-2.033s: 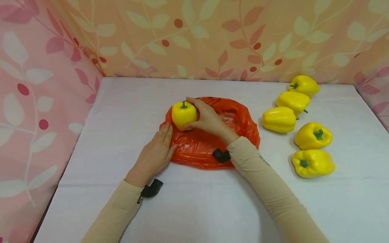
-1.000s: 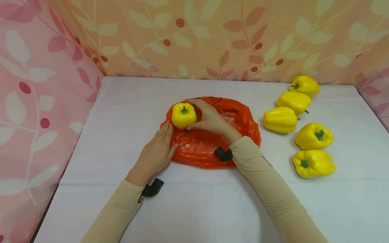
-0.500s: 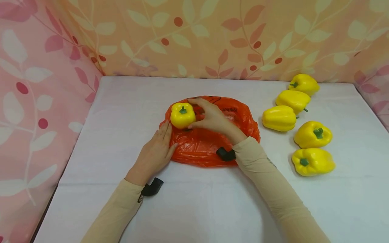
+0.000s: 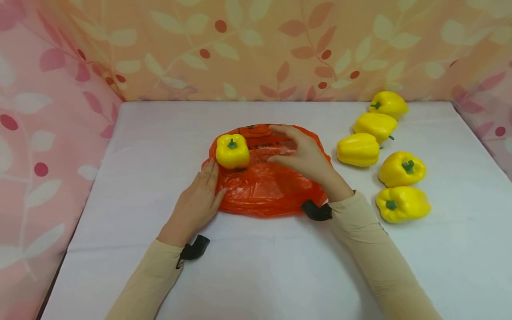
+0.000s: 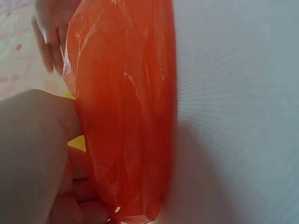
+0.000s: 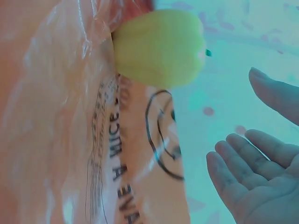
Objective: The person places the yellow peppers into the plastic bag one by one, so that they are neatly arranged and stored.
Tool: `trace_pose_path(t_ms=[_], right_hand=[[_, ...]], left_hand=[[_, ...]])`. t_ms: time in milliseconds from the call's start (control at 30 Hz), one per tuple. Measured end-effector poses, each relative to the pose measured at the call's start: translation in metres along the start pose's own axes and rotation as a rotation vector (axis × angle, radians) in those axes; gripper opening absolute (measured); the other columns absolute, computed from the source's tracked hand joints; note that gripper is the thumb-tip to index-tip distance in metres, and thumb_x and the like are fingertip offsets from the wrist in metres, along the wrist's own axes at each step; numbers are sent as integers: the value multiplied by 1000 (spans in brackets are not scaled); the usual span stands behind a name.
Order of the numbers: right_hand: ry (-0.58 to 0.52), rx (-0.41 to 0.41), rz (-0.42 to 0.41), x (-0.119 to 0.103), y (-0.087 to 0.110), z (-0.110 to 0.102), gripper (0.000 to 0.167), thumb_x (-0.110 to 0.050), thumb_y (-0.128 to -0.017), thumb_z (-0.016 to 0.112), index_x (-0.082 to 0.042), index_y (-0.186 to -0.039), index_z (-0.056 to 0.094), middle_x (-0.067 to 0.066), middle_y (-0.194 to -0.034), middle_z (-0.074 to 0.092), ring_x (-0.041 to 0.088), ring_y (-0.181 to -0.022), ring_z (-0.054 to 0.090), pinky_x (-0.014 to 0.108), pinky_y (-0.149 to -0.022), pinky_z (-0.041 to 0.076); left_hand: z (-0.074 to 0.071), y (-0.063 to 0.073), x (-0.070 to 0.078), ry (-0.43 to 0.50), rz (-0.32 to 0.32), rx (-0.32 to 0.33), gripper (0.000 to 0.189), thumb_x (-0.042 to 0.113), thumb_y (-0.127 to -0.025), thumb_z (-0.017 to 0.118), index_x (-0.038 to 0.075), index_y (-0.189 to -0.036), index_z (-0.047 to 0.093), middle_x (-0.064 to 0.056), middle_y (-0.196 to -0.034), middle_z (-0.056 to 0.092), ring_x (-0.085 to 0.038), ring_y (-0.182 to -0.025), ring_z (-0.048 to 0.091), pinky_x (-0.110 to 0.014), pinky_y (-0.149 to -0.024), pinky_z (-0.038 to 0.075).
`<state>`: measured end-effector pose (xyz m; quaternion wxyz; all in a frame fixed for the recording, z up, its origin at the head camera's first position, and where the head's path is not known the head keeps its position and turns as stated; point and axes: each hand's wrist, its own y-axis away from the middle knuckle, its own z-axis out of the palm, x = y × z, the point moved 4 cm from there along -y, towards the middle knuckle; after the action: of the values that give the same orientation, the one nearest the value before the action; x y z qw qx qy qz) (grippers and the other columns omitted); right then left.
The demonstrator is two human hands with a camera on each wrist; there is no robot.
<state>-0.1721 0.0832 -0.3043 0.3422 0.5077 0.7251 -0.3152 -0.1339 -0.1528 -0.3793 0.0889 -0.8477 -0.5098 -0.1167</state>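
On the left part of a flattened red plastic bag [image 4: 276, 182] a yellow bell pepper [image 4: 233, 153] stands upright, its green stem on top. My left hand [image 4: 196, 200] rests at the bag's left edge with its fingers straight, just below the pepper. Over the bag's right half hangs my right hand [image 4: 308, 155], fingers and thumb spread apart and holding nothing; a gap separates it from the pepper. In the right wrist view, printed letters and a smiley face show on the bag [image 6: 140, 154] beside the pepper [image 6: 161, 49].
Several more yellow bell peppers [image 4: 358, 150] lie in a loose column on the table's right side. Behind the white tabletop [image 4: 248, 275] hangs a leaf-patterned cloth [image 4: 256, 53], with another at the left [image 4: 40, 133].
My right hand has let go of the bell pepper and moved away to the right. The pepper stays upright on the bag. My left hand has kept its place at the bag's edge.
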Motion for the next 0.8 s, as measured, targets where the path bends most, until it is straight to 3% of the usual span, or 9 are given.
trace_pose_path(t_ms=[267,333,533,700,800], right_hand=[[-54,68,-36,11,42,-22,58,-2,-81,73,-2,-134,49,13,-135,50,27,-120,50,40,-99,43],[-48,103,-51,14,55,-28,58,2,-80,72,-1,-133,50,14,-133,52,28,-120,50,35,-99,44],[37,235,-124,22,99,-51,62,17,-71,72,2,-129,54,11,-129,57,14,-117,51,16,-94,44],[101,351,-164,27,137,-74,60,18,-67,74,10,-124,55,4,-126,59,12,-116,53,16,-93,44],[116,412,-157,32,157,-87,56,15,-69,74,14,-121,55,8,-124,60,14,-115,54,16,-93,44]], left_hand=[[-1,5,-5,42,-21,55,67,28,-96,52,-10,-144,25,-25,-151,21,-34,-139,24,-47,-109,28],[-1,5,-7,54,-21,81,66,27,-96,52,-10,-144,25,-24,-151,22,-34,-138,26,-47,-108,29],[-5,5,-8,91,13,154,61,22,-97,51,-9,-143,29,-23,-150,27,-34,-137,29,-47,-106,33],[-11,5,-12,81,21,146,58,20,-97,50,-8,-144,29,-22,-150,28,-34,-137,28,-48,-106,32],[-12,4,-15,62,11,98,59,21,-97,49,-7,-145,27,-21,-151,25,-33,-139,26,-48,-107,31]])
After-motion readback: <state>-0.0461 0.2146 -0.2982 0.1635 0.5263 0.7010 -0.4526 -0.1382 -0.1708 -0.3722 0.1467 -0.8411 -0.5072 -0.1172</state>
